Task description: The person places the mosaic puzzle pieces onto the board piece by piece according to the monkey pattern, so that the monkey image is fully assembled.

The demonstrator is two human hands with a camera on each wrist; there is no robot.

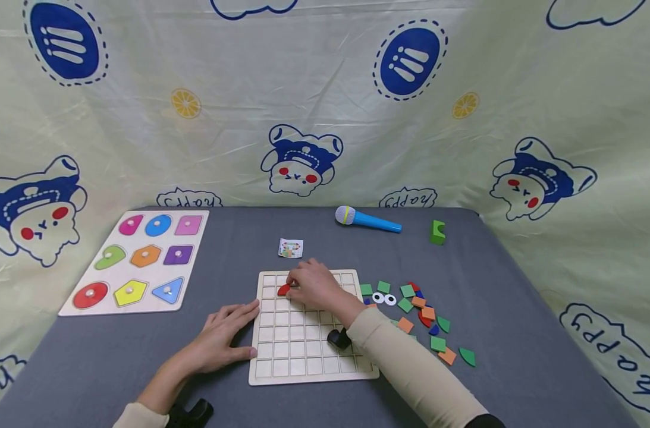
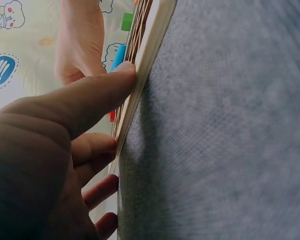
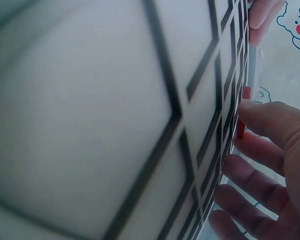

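A pale grid board (image 1: 289, 367) lies on the table in front of me. Over its upper left cells, my right hand (image 1: 316, 285) pinches a red piece (image 3: 241, 129) between thumb and index finger, low against the grid. Red also shows at the fingertips in the head view, where a red rounded piece (image 1: 283, 290) lies on the board; the fingers partly cover this spot. My left hand (image 1: 225, 333) rests along the board's left edge, its thumb (image 2: 97, 92) touching the rim and its fingers extended.
Loose green, orange, red and blue pieces (image 1: 437, 343) and two eye-like rounds (image 1: 390, 299) lie right of the board. Behind are a small picture card (image 1: 291, 248), a toy microphone (image 1: 373, 222) and a green block (image 1: 437, 232). A knobbed shape puzzle (image 1: 137, 261) lies at left.
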